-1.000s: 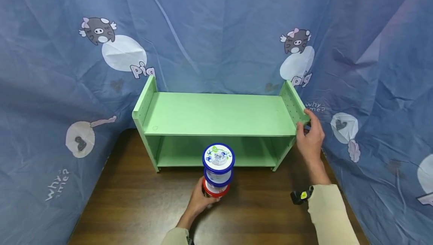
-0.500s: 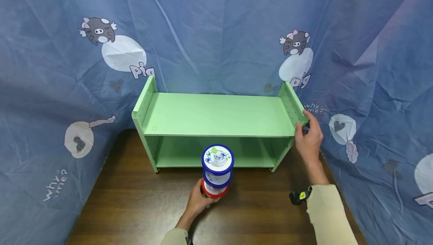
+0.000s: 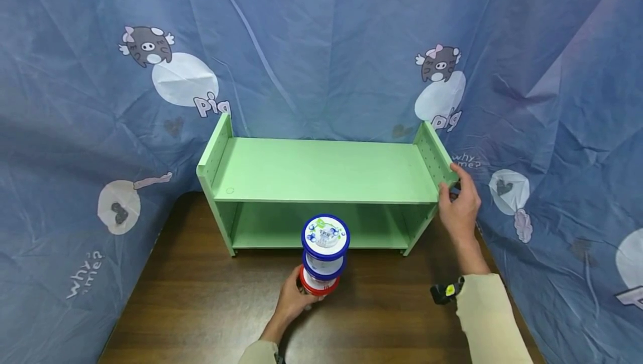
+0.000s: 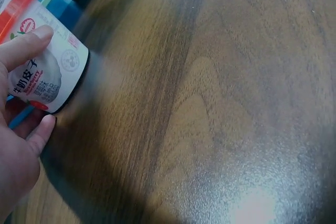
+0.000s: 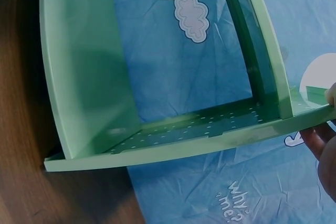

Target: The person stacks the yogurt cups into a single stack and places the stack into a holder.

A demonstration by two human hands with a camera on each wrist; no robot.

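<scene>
My left hand (image 3: pixel 293 298) grips the lowest tub of a stack of round lidded tubs, just in front of the shelf. That bottom tub (image 4: pixel 52 72) is white with a red lid and printed lettering; thumb and fingers wrap its side in the left wrist view. Above it sit a blue-lidded tub (image 3: pixel 323 265) and a top tub (image 3: pixel 325 235), whose white lid has a blue rim and a blueberry print. At the right end of the green two-tier shelf (image 3: pixel 321 171), my right hand (image 3: pixel 459 205) holds the front edge of the side panel (image 3: pixel 436 152) between thumb and fingers.
The shelf stands on a brown wood-grain table (image 3: pixel 211 308). Behind and on both sides hangs a blue curtain (image 3: pixel 321 51) with pig prints. The lower shelf board (image 3: pixel 266 227) lies partly behind the tubs in the head view.
Both hands keep their hold and stay almost where they were. The top of the stack shifts very slightly to the right in the last half second.
</scene>
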